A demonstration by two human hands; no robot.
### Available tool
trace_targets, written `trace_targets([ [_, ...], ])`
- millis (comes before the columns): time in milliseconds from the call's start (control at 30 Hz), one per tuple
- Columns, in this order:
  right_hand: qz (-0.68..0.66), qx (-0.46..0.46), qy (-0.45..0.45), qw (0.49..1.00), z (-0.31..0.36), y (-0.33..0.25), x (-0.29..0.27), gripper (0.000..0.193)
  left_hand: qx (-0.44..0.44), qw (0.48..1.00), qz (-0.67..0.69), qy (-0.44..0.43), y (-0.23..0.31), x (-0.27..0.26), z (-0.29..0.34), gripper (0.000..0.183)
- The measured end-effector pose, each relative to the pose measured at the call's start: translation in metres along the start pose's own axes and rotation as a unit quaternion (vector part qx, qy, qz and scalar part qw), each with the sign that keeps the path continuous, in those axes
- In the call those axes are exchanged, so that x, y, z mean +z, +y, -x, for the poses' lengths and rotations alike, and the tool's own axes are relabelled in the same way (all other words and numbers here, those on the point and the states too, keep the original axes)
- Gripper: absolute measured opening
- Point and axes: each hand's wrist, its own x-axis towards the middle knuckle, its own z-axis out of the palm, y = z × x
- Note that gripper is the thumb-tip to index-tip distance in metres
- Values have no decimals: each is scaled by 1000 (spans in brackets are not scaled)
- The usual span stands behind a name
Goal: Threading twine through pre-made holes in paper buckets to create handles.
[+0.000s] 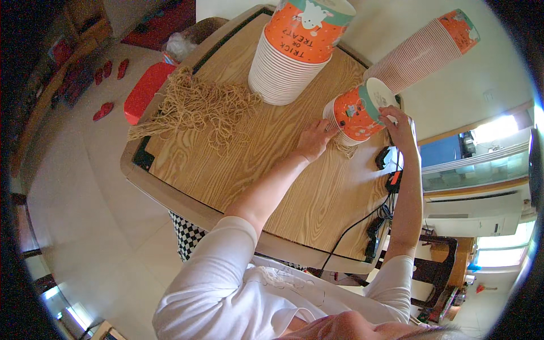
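A short stack of orange paper cups (352, 118) with green bases stands upside down on the right part of the table. My left hand (317, 139) has its fingers curled against the stack's lower left side, near the white rims. At the cups' upper right edge, my right hand (400, 126) grips by the green base, its fingertips bent over. A small bunch of brown twine (345, 148) lies at the foot of the stack, partly hidden by it. Farther left spreads a large loose heap of the same twine (198, 110), its strands tangled.
Two tall stacks of matching cups stand behind: one stack (286, 71) in the middle, another stack (416, 55) at the far right. Black cables (385, 211) and adapters run along the table's right edge. A red stool (144, 93) is beyond the left edge of the wooden table (226, 184).
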Motion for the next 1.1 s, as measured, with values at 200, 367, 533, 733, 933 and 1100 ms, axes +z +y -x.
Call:
trace_targets([
  [200, -15, -9, -6, 1000, 0, 5, 0, 15, 32, 999, -29, 10, -3, 1, -1, 35],
  [367, -6, 5, -17, 1000, 3, -8, -5, 14, 8, 1000, 12, -24, 3, -3, 2, 38],
  [533, 11, -22, -7, 1000, 3, 0, -5, 13, 18, 1000, -15, -10, 0, -1, 2, 39],
  [733, -19, -6, -13, 1000, 4, 6, -6, 13, 35, 999, 7, 1, 2, -1, 0, 34],
  [933, -2, -29, 9, 1000, 4, 5, -4, 13, 59, 998, -6, 16, -4, 4, 1, 31],
  [1100, -4, -8, -9, 1000, 4, -7, -9, 15, 46, 999, -15, -6, -1, 2, 2, 38],
])
